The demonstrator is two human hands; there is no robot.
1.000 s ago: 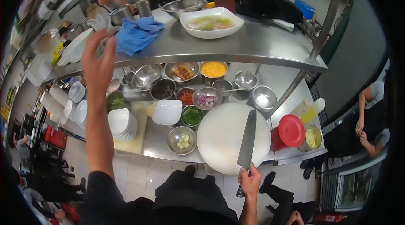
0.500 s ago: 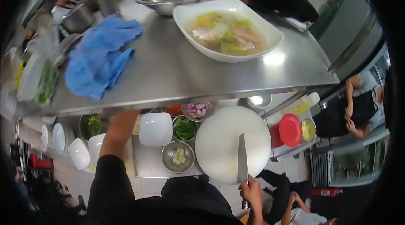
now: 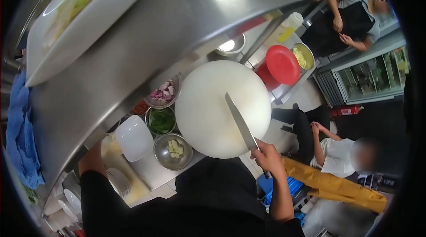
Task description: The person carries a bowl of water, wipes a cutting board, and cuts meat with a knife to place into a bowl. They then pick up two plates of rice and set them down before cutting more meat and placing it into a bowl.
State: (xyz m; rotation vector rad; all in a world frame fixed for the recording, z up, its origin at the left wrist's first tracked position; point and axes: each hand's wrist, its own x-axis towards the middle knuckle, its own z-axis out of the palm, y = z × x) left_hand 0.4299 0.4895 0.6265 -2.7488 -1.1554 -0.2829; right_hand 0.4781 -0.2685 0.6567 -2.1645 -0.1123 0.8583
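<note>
My right hand (image 3: 267, 158) is wrapped round the handle of a kitchen knife (image 3: 240, 120). The knife's blade lies over a round white cutting board (image 3: 206, 99), its tip pointing away from me. My left forearm (image 3: 92, 158) reaches under the steel shelf, and the shelf hides that hand. Left of the board stand a steel bowl of pale cut chunks (image 3: 175, 149), a bowl of green leaves (image 3: 160, 120) and a bowl of chopped red onion (image 3: 163, 92). A white square bowl (image 3: 134, 137) sits between them and my left arm.
Overhead, the steel shelf (image 3: 146, 28) carries a white soup dish (image 3: 88, 37) and a blue cloth (image 3: 20, 135). A red-lidded container (image 3: 282, 65) stands past the board, beside a tin of yellow shreds (image 3: 303, 56). One person (image 3: 344, 19) stands at right; another (image 3: 330, 148) sits nearby.
My view has swung to the right and tilted, so the shelf and soup dish now sit at upper left. My right hand keeps its grip on the knife; my left arm stays under the shelf.
</note>
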